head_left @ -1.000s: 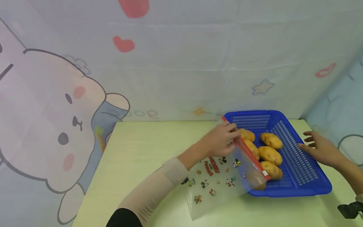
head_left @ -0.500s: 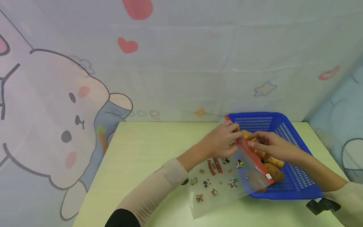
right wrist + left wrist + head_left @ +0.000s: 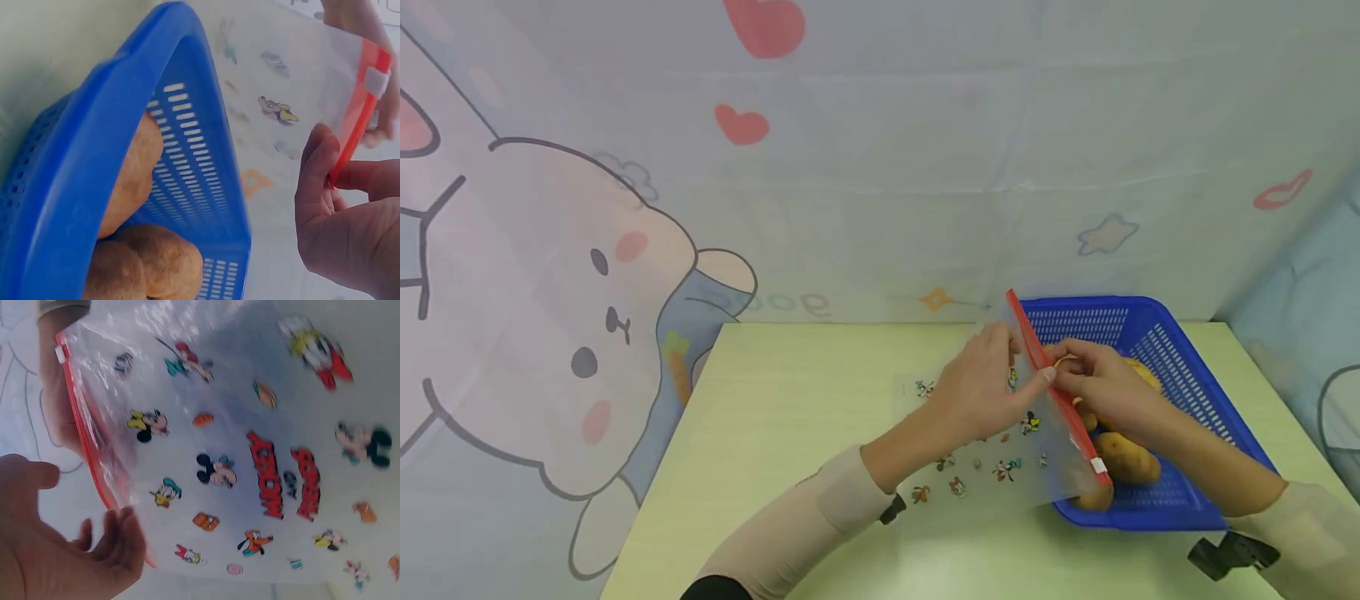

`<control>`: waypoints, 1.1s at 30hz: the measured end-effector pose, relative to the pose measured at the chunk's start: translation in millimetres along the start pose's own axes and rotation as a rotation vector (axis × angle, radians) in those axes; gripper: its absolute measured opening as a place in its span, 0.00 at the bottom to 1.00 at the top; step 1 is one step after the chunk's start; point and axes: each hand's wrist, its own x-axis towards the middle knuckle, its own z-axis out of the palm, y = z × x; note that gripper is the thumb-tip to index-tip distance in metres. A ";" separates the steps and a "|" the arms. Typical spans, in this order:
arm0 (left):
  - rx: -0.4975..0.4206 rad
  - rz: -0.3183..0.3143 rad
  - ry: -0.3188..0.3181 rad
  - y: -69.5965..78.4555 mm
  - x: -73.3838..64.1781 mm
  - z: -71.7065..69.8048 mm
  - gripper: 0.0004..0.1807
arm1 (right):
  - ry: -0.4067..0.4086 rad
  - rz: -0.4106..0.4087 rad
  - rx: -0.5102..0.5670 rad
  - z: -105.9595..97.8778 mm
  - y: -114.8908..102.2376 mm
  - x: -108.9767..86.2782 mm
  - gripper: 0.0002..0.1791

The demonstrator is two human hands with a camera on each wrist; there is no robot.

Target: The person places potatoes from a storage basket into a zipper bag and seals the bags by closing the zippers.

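A clear zip bag (image 3: 981, 479) with a red zip strip and cartoon prints hangs over the left side of a blue plastic basket (image 3: 1165, 317). My right hand (image 3: 1108, 387) pinches the bag's red edge between thumb and fingers, plainest in the right wrist view. Beside that edge is my left hand (image 3: 973, 396); in the left wrist view its thumb stands apart from its loosely bent fingers (image 3: 119, 540), with nothing gripped between them. A white slider (image 3: 376, 82) sits near one end of the strip. Several potatoes (image 3: 1127, 458) lie in the basket, partly hidden by my right hand and the bag.
The basket stands on a pale yellow-green table (image 3: 805, 392), near its right side. Behind the table hangs a printed cloth backdrop (image 3: 895, 167) with a cartoon rabbit. A dark cable-like curve (image 3: 1324, 408) shows at the far right.
My right hand has come left from the basket's right rim to the bag and now pinches its red edge. My left hand has loosened its hold on that edge; the bag has tilted more upright.
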 end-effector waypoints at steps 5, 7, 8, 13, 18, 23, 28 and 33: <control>-0.313 -0.239 -0.227 0.9 -12.0 -0.8 0.19 | -0.048 0.017 0.077 3.7 -2.2 -0.2 0.17; -0.402 -0.248 -0.259 -3.0 -13.2 0.4 0.17 | -0.064 0.024 0.094 4.9 -2.7 -0.1 0.18; -0.437 -0.248 -0.267 -4.5 -13.0 0.9 0.17 | -0.072 0.021 0.097 5.3 -2.8 -0.2 0.18; -0.491 -0.249 -0.262 -7.5 -10.6 2.9 0.17 | -0.109 0.018 0.118 6.5 -4.3 -0.6 0.19; -0.464 -0.285 -0.259 -4.7 -8.5 0.5 0.07 | -0.111 0.011 0.081 7.6 -5.0 -0.4 0.18; -0.438 -0.280 -0.242 -9.6 -10.2 -10.0 0.02 | -0.011 0.005 -0.069 -2.6 -4.1 -3.0 0.16; -0.406 -0.241 -0.146 -16.7 -15.0 -28.9 0.12 | 0.076 0.003 -0.171 -26.0 5.0 -3.3 0.12; -0.410 -0.240 -0.070 -23.1 -24.1 -41.2 0.16 | 0.123 0.042 -0.172 -44.9 15.5 -4.8 0.12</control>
